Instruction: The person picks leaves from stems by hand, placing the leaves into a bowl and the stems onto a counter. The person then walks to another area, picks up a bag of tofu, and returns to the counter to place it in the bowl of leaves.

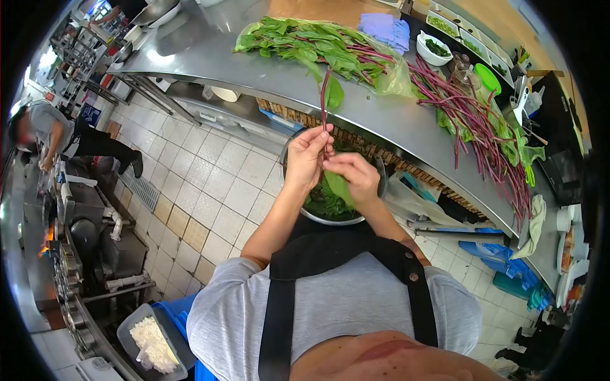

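Observation:
My left hand [306,157] is closed around a purple stem of leafy greens [325,95], which stands nearly upright with green leaves near its top. Beside it, my right hand [356,179] pinches a green leaf [339,188] low on the stem; whether the leaf is still attached is hidden by the fingers. Below both hands is a round metal basin [343,222] holding loose green leaves [321,205]. On the steel counter ahead lies a pile of leafy greens [289,37] on a clear plastic bag [395,77]. Bare purple stems [473,120] are heaped to the right.
A blue cloth [385,32], a white bowl of chopped greens [434,49] and trays of ingredients [443,24] stand along the counter's back. Another person [54,130] works at the stove on the left. A container of white food [152,343] sits at lower left.

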The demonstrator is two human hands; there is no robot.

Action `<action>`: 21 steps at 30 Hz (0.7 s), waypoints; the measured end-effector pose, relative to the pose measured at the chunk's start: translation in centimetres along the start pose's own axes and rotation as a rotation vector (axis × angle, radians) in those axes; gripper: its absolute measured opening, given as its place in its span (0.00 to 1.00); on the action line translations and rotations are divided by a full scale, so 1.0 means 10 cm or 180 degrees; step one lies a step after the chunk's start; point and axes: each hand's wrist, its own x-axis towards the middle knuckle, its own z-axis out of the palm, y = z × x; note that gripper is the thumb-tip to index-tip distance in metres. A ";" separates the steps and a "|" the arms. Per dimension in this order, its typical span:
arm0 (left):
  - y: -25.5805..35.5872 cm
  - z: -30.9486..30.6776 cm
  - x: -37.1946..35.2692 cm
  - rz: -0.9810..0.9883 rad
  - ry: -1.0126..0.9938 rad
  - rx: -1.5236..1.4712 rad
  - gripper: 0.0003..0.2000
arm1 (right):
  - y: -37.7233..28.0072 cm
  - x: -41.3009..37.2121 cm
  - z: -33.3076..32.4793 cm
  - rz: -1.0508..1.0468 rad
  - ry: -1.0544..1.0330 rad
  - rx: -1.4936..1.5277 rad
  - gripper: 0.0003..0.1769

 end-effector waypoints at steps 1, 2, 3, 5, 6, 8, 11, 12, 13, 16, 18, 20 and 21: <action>-0.02 0.01 -0.01 -0.0042 0.0075 0.0016 0.11 | 0.00 -0.06 0.00 -0.0101 0.0020 -0.0025 0.12; -0.04 0.03 -0.03 -0.0084 0.0149 0.0031 0.11 | 0.01 -0.09 -0.02 -0.0217 -0.0027 0.0072 0.11; -0.05 0.03 -0.04 -0.0124 0.0227 0.0043 0.11 | 0.01 -0.12 -0.06 -0.0333 -0.0077 0.0172 0.10; -0.03 -0.07 0.06 0.0034 0.0276 -0.0111 0.11 | -0.04 -0.16 -0.10 -0.0624 -0.0255 0.0463 0.09; 0.02 -0.09 0.08 0.0110 0.0302 -0.0184 0.11 | -0.08 -0.17 -0.11 -0.0528 -0.0331 0.0524 0.09; 0.09 -0.07 0.10 0.0127 0.0164 0.0074 0.11 | -0.15 -0.17 -0.13 -0.0338 -0.0471 0.0631 0.08; 0.16 0.07 -0.01 0.0133 -0.0119 0.0364 0.11 | -0.07 0.07 -0.11 0.0889 0.0178 0.0932 0.09; 0.13 0.08 -0.05 0.0133 -0.0185 0.0406 0.11 | -0.07 0.17 -0.14 0.1646 0.0269 0.1386 0.09; 0.10 0.10 -0.09 0.0134 -0.0260 0.0448 0.11 | 0.00 0.27 -0.18 0.1891 0.0214 0.1802 0.09; 0.04 0.11 -0.20 -0.0032 -0.0487 0.0634 0.10 | 0.21 0.45 -0.20 0.2357 0.0258 0.2198 0.10; -0.01 0.10 -0.25 -0.0127 -0.0537 0.0791 0.10 | 0.24 0.48 -0.19 0.2455 0.0326 0.1986 0.11; -0.03 0.13 -0.25 -0.0064 -0.0443 0.0740 0.09 | 0.22 0.53 -0.17 0.2388 0.0353 0.1601 0.11; -0.02 0.18 -0.26 0.0011 -0.0348 0.0623 0.09 | 0.19 0.55 -0.13 0.2191 0.0375 0.1444 0.11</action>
